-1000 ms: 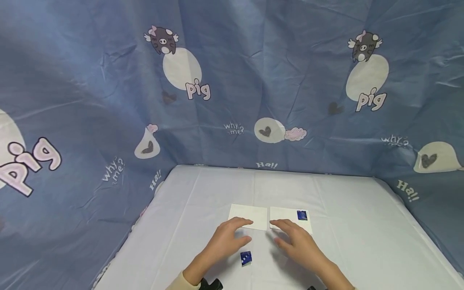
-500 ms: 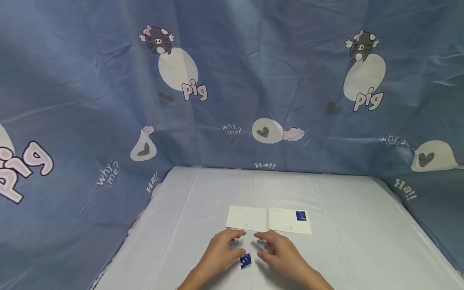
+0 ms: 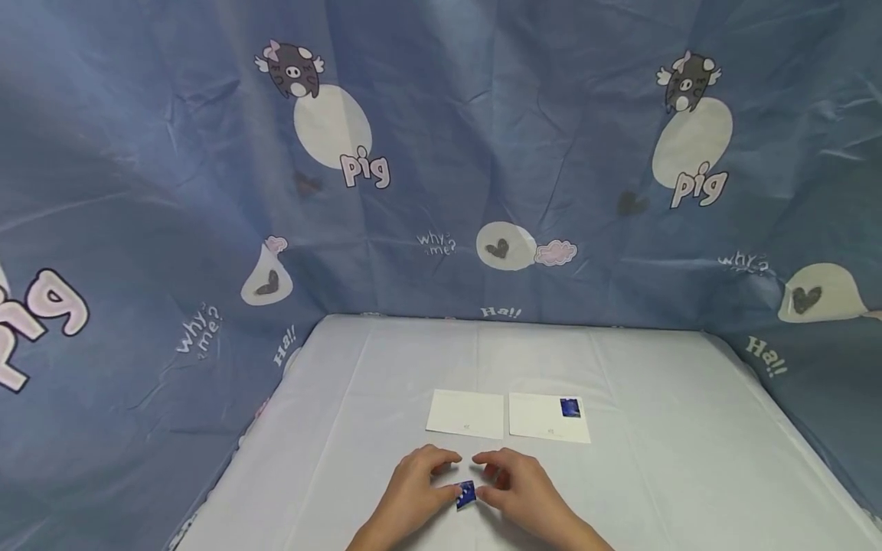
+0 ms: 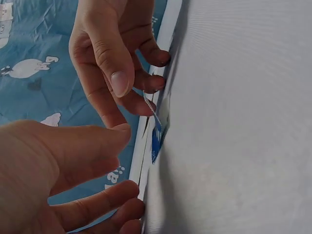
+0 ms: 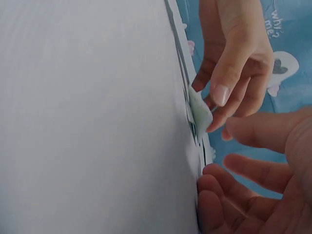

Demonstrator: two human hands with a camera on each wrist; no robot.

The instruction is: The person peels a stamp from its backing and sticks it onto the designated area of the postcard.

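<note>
A small blue stamp [image 3: 466, 494] with pale marks lies on the white table, partly folded up from the surface. Its pale underside shows in the right wrist view [image 5: 199, 114]. On its left is my left hand [image 3: 412, 490], thumb tip close by the stamp's edge. My right hand [image 3: 520, 490] faces it from the other side, thumb just off the stamp. Both hands have relaxed, bent fingers with gaps between them, and neither visibly grips the stamp. Beyond them lie two white cards side by side; the right card [image 3: 534, 419] bears a blue stamp [image 3: 570, 408], while the left card [image 3: 465, 414] has none.
The white tabletop [image 3: 358, 428] stretches around the cards and hands. Blue printed cloth [image 3: 427, 176] hangs along the back and both sides of the table.
Both hands have drawn back from the cards toward the near stamp, and the right hand has moved left. The hands now stand closer together, with the stamp between their thumbs.
</note>
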